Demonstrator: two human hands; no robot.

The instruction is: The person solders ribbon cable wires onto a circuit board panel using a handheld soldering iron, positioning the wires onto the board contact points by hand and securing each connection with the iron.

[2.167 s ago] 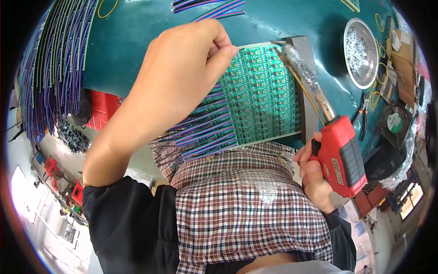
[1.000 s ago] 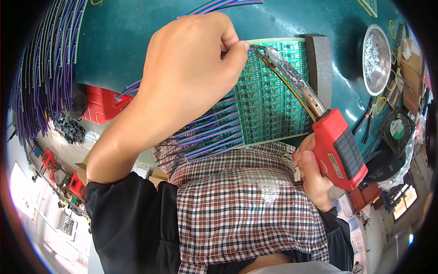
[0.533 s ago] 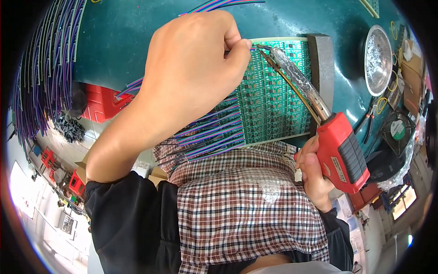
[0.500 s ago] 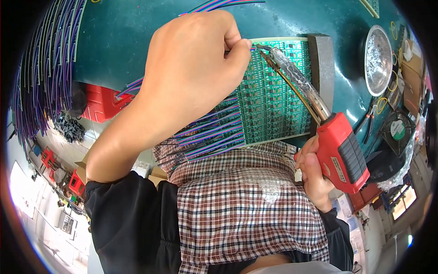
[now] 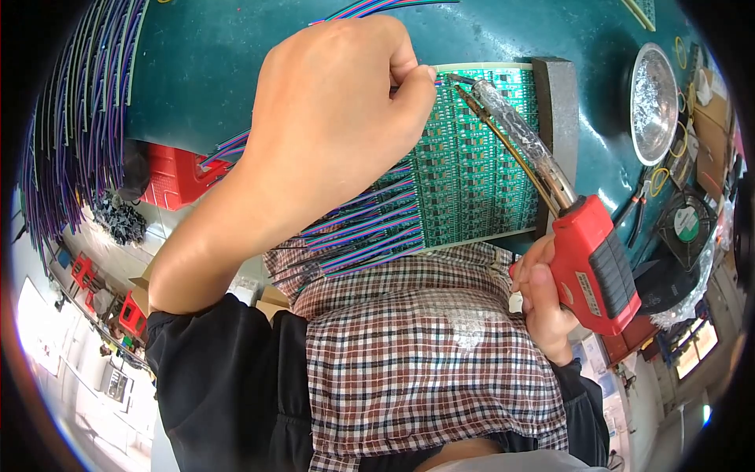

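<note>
A green circuit board panel [image 5: 472, 173], filled with rows of small parts, lies at the table's near edge. Flat multicoloured ribbon wires [image 5: 370, 228] stick out from its left side. Over the panel's far left corner, my left hand [image 5: 338, 102] is closed in a pinch on a ribbon wire, of which only a sliver shows at the fingertips. My right hand [image 5: 544, 303] is wrapped round a red and black soldering gun [image 5: 594, 263]. Its tip points far left, just right of my left fingertips, with a thin brass tube alongside the barrel.
A dark block [image 5: 555, 134] stands against the panel's right edge. Farther right are a metal bowl [image 5: 653, 106], pliers [image 5: 638, 212] and a small fan [image 5: 684, 224]. Many wired strips [image 5: 79, 118] hang at the far left, beside a red stool [image 5: 177, 177].
The soldering gun has shifted slightly right, its tip drawing a little away from my left fingertips. My left hand has edged slightly right, still pinching.
</note>
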